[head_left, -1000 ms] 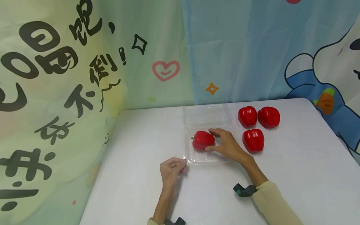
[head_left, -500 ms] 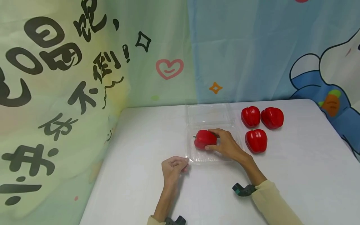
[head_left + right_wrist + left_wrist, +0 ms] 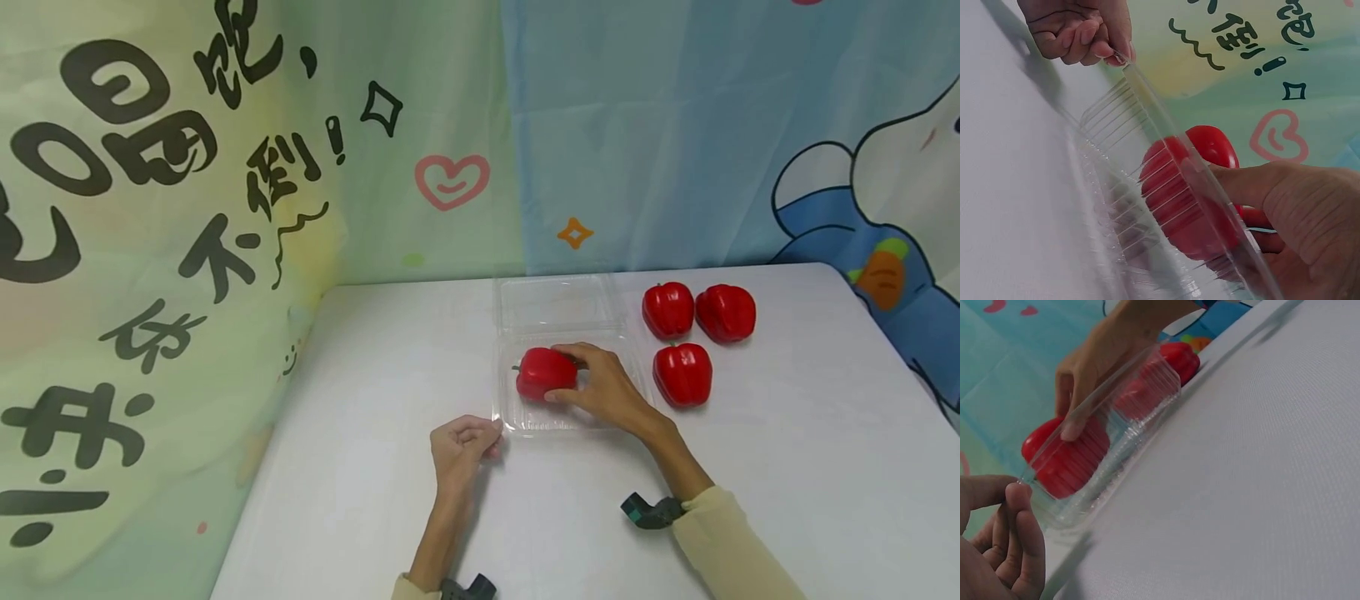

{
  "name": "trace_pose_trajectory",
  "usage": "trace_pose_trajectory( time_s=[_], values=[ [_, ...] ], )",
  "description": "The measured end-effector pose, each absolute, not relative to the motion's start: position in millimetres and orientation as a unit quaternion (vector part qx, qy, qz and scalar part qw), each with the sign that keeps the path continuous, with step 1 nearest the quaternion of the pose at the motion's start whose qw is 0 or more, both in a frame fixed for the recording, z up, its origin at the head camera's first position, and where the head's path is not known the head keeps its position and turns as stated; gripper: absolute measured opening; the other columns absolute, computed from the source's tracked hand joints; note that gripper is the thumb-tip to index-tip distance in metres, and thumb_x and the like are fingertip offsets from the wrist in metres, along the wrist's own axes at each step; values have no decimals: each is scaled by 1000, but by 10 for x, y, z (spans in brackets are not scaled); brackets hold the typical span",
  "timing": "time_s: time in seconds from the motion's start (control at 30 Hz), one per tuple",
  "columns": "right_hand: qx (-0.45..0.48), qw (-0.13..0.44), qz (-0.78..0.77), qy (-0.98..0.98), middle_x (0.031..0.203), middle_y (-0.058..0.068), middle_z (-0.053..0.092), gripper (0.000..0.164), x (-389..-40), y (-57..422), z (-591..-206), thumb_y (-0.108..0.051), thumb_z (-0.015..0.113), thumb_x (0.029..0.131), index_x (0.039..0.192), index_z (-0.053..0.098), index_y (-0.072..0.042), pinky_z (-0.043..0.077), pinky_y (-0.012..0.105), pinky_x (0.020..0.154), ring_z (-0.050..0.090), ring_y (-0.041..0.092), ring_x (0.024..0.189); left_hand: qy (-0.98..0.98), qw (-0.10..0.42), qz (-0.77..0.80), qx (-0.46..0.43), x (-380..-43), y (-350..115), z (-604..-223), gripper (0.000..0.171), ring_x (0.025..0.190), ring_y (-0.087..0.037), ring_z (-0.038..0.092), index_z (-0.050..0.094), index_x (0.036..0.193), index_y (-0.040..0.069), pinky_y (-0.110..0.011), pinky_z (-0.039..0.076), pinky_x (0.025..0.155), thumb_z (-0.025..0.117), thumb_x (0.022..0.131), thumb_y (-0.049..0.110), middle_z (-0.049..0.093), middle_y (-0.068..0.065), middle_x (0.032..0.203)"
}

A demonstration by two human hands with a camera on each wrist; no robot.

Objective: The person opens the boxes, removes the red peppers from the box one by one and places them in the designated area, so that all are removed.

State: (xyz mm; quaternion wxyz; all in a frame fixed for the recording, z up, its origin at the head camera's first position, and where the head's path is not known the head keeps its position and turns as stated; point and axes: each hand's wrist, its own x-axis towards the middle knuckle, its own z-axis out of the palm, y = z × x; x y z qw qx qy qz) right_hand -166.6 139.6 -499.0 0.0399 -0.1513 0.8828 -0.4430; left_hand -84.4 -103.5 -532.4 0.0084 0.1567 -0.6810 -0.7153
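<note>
A clear plastic clamshell box [image 3: 558, 421] lies with its lid [image 3: 555, 302] folded back on the white table. Inside its base is a red bell pepper [image 3: 545, 374], stem toward the left. My right hand [image 3: 603, 385] holds this pepper, thumb on the near side and fingers on the far side; the right wrist view shows the pepper [image 3: 1188, 194] through the ribbed wall. With thumb and forefinger, my left hand [image 3: 463, 450] pinches the box's near left corner, as the left wrist view also shows at the rim [image 3: 1025, 478].
Right of the box sit more red bell peppers: one at the back [image 3: 668, 311], one beside it [image 3: 726, 313] and one nearer [image 3: 682, 375]. A printed cloth [image 3: 450, 242] hangs behind and along the left side of the white table [image 3: 375, 358].
The head view has shifted slightly, moving the whole scene a little to the right in it. Both hands keep their holds, and the pepper stays in the box base.
</note>
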Motion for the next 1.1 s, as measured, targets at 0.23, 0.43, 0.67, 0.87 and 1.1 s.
trace_pose_trajectory(
  time_s=[0.23,0.43,0.67,0.87,1.1],
  values=[
    [-141,15,-450,881,146,19,68,83,-1615,1438,-4921,-21,97,80,153,60,-8,66,56,98,67,40,126,-681,6,-716,155,-841,-1034,-5316,18,61,-13,72,78,92,-4,-20,58,62,86,90,12,82,-19,83],
    [-145,-15,-467,872,144,15,70,80,-1589,1499,-4912,-26,98,81,152,62,-12,65,59,98,67,36,124,-678,8,-718,156,-839,-1032,-5311,17,60,-12,71,77,92,-4,-21,60,62,86,90,11,81,-18,82],
    [-154,-65,-474,864,143,15,71,81,-1558,1571,-4877,-23,99,77,149,64,-10,65,60,97,69,34,122,-680,11,-717,155,-835,-1031,-5328,16,60,-11,70,77,91,-2,-22,60,62,85,90,12,81,-17,81],
    [-147,-82,-474,865,141,11,73,81,-1540,1630,-4878,-23,100,76,148,65,-11,66,47,95,70,28,120,-684,13,-713,154,-834,-1022,-5328,17,60,-11,71,78,92,-2,-22,60,62,85,90,13,82,-18,82],
    [-148,-115,-469,863,139,11,73,79,-1520,1670,-4853,-21,100,75,145,66,-9,65,39,91,67,24,118,-684,14,-713,156,-828,-1022,-5317,18,61,-13,73,78,92,-3,-22,62,62,85,90,13,82,-16,81]
  ],
)
